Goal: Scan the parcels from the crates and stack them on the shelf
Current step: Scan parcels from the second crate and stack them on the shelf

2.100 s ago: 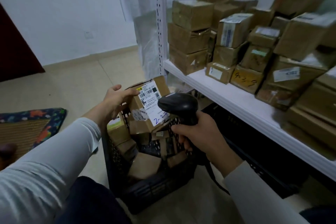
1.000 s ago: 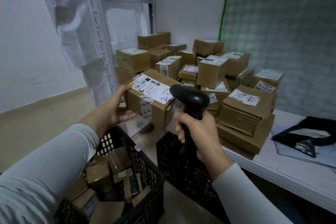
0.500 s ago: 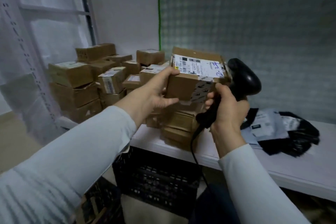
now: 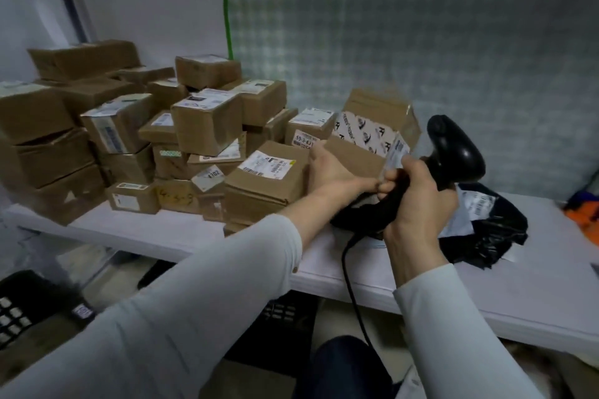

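While left hand (image 4: pixel 330 168) fingers clasp the tilted parcel (image 4: pixel 369 139) at centre-right, above the shelf (image 4: pixel 534 295) | right hand (image 4: pixel 418 201) fingers wrap the scanner (image 4: pixel 453 146) | best: level it, seat flush beside the stack (image 4: pixel 207 126), label outward.

Brown parcels (image 4: pixel 207 126), black scanner (image 4: pixel 453 152), white shelf (image 4: pixel 534 295)

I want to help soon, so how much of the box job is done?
Lots of stacked parcels sit on the shelf. The left hand holds one box beside that pile; the right hand grips the scanner. The crate underneath hides its contents, so what remains is unclear.
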Action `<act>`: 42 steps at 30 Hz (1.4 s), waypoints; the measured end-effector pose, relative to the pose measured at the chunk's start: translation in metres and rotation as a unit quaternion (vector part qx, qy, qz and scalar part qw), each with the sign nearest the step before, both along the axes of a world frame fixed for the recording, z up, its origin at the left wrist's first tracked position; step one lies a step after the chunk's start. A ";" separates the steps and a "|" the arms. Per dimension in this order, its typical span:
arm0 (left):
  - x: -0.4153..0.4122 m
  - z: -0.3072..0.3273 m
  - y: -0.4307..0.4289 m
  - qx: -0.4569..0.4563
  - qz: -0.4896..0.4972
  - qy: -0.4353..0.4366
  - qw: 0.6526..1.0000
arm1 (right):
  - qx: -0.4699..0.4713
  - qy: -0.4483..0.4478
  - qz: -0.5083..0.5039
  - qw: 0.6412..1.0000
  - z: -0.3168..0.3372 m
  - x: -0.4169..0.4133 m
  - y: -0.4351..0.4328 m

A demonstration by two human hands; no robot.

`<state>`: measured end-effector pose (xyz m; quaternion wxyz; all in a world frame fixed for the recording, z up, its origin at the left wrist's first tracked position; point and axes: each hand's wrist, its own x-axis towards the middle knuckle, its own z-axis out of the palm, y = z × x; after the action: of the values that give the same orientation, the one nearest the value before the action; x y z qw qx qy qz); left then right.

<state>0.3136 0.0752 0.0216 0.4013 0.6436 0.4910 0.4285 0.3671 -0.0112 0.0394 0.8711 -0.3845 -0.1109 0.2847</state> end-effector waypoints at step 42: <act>0.131 -0.114 0.057 -0.354 -0.063 -0.177 0.916 | -0.057 0.027 0.055 0.997 -0.076 0.109 0.007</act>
<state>0.4444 0.1319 -0.0920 0.7097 0.4023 0.4899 0.3075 0.4761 -0.0040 -0.0369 0.8335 -0.4190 -0.0923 0.3481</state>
